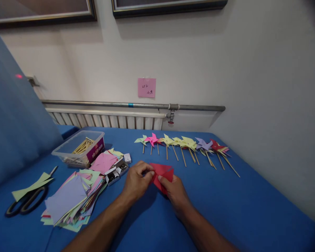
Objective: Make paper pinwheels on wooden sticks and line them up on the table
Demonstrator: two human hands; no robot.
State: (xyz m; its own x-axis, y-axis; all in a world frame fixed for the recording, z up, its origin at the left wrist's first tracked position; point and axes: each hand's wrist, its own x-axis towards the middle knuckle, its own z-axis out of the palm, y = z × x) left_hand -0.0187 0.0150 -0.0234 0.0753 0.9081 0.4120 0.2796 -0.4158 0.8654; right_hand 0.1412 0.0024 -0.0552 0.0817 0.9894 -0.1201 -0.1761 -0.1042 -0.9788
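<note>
A red paper sheet [163,171] with cuts in it is held up above the blue table, between both hands. My left hand [138,177] pinches its left edge between thumb and fingertips; whether a pin is also there is too small to tell. My right hand [174,190] grips the lower right part, thumb on top and fingers hidden beneath. Left of my left hand, small open boxes [117,173] hold dark metal pieces. Beside them lie a pink cut sheet [104,162] and a stack of coloured paper [68,197].
Finished paper pinwheels [187,142] on sticks line the far side of the table. A clear plastic tub [65,148] of sticks stands back left. Black-handled scissors [33,201] lie at the left, partly under green paper. A radiator [126,121] and pipe run along the wall.
</note>
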